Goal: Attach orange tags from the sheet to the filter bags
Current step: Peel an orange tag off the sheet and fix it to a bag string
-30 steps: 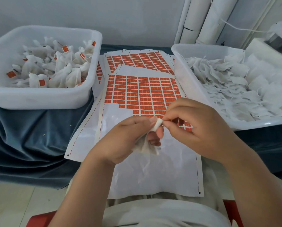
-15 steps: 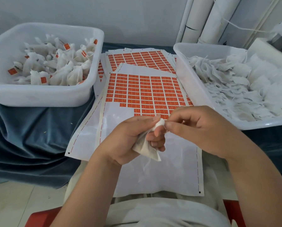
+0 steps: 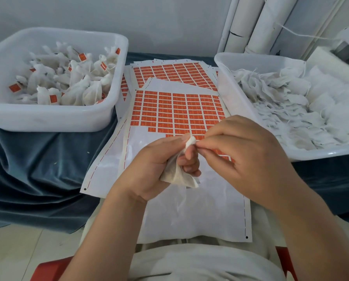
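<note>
working one bag [image 3: 176, 175] above the sheet [image 3: 190, 209] of tags [image 3: 177, 112]. we judge the step in hand to be fixing a tag at the bag's neck, though no orange shows between the fingers. left hand [image 3: 155, 169] grips the bag, neck at the thumb tip, body hanging below the palm. right hand [image 3: 244, 157] pinches that same neck. next move, we think: press the tag closed, then drop the bag in the left bin [image 3: 48, 118].

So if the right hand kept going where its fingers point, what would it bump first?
Probably the top of the bag in the left hand; it sits beside the fingertips of the right hand, though depth is unclear.
</note>
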Demonstrator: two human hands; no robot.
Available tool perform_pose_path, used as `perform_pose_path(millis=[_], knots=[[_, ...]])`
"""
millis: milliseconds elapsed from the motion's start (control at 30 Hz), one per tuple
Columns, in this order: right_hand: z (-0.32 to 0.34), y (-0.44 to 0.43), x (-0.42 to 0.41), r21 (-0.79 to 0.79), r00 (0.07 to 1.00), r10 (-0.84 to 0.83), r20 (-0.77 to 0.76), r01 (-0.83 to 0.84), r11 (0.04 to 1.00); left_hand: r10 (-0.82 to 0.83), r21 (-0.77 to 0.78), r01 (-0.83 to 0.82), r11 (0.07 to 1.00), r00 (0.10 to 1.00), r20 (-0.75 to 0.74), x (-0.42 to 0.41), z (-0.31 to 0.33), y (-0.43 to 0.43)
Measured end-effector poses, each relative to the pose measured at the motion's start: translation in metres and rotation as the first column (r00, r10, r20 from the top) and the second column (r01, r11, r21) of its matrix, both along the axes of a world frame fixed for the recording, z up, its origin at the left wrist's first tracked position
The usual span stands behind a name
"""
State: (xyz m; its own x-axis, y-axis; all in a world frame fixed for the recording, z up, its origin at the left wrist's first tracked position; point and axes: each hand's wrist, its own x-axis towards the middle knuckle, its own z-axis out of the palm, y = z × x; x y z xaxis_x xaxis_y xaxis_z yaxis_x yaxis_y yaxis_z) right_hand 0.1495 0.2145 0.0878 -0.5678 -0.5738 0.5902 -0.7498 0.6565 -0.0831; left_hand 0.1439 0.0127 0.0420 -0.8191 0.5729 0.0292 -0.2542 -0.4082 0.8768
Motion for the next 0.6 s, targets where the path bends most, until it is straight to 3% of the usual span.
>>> perform_pose_path(millis=[233, 367, 500, 600], knots=[[0.0, -0.005, 0.004, -0.026, 0.988, -0.151, 0.013, 0.151, 0.988, 0.067, -0.167, -0.07, 0.984, 0.998, -0.02, 0.003, 0.005, -0.001], [0.006, -0.008, 0.011, 0.018, 0.919, -0.323, 0.227, 0.327, 0.945, 0.15, -0.495, -0.251, 0.832, 0.96, -0.234, 0.005, 0.009, 0.006], [0.015, -0.002, 0.011, 0.049, 0.828, -0.332, 0.451, 0.349, 0.936, 0.256, -0.461, -0.387, 0.799, 0.912, -0.322, 0.006, 0.01, 0.013], [0.019, 0.007, 0.01, 0.062, 0.786, -0.364, 0.499, 0.387, 0.92, 0.29, -0.472, -0.443, 0.762, 0.886, -0.363, 0.006, 0.009, 0.019]])
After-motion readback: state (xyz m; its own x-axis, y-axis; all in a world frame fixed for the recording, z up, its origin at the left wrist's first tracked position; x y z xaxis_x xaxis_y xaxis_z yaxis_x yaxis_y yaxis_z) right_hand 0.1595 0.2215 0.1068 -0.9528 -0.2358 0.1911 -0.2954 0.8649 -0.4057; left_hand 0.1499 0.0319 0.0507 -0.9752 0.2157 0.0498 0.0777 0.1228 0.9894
